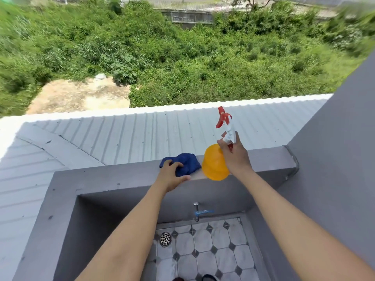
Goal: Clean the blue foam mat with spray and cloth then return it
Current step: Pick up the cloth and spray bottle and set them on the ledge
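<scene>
Right hand [235, 157] is up on the grey concrete ledge [121, 179], fingers curled round the neck of the orange plastic spray bottle [214, 165], just under its white and red trigger head [224, 118]. The bottle is tilted, its base at the ledge's near edge. Left hand [172, 175] sits on the crumpled dark blue cloth [189, 162], fingers bent over its near side and thumb stretched along the ledge; whether it truly grips the cloth, I cannot tell. Cloth and bottle lie just beside each other on the ledge top. The blue foam mat shows nowhere in this view. Below the ledge: a tiled floor [219, 248] of grey octagons with dark diamonds, a round metal drain [165, 239] and a blue-handled tap [199, 212]. Beyond, a white corrugated roof [142, 130] and green scrub [182, 57].
</scene>
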A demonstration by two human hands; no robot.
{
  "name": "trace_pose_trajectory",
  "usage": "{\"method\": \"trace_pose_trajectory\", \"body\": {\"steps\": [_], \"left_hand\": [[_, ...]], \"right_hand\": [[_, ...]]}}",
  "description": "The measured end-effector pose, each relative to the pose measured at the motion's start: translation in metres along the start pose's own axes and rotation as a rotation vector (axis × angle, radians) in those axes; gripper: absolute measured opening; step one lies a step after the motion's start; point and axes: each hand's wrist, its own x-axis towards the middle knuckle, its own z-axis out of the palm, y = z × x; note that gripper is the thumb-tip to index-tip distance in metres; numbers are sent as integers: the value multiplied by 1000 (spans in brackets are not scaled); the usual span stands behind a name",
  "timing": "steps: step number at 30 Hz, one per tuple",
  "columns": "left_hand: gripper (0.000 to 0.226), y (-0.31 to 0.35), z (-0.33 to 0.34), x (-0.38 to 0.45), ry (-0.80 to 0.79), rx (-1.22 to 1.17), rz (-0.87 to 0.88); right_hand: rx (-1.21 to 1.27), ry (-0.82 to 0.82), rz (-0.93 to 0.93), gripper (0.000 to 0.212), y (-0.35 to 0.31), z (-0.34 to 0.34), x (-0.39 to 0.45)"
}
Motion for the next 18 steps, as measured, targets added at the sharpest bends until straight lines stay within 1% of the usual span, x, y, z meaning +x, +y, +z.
{"method": "trace_pose_trajectory", "body": {"steps": [1,2,3,4,6,7,9,10,13,15,16,18], "left_hand": [[70,-1,9,1,21,180,14],[76,8,14,1,63,354,33],[77,19,16,1,117,474,48],[73,25,15,-3,178,545,51],[57,33,5,-16,289,604,38],[49,36,4,-22,301,646,27],[42,37,8,-26,322,698,30],[41,38,10,-28,350,694,39],[44,46,10,-28,430,679,100],[48,63,6,-26,441,637,111],[43,72,2,-23,434,548,116],[22,97,-10,-20,404,246,96]], "right_hand": [[-2,5,-1,14,2,-3,3],[-6,8,7,15,-1,-13,10],[-10,5,16,17,-5,-24,17],[-14,1,16,20,-11,-28,18],[-18,-6,12,25,-26,-28,15],[-14,-8,10,26,-31,-29,12],[-16,-12,-1,28,-31,-32,10],[-16,-15,-7,28,-30,-35,10],[-22,-20,-17,20,-27,-44,10],[-22,-28,-16,23,-23,-57,10],[-24,-30,-20,27,-22,-62,10],[-28,-25,-31,30,-20,-73,9]]}}
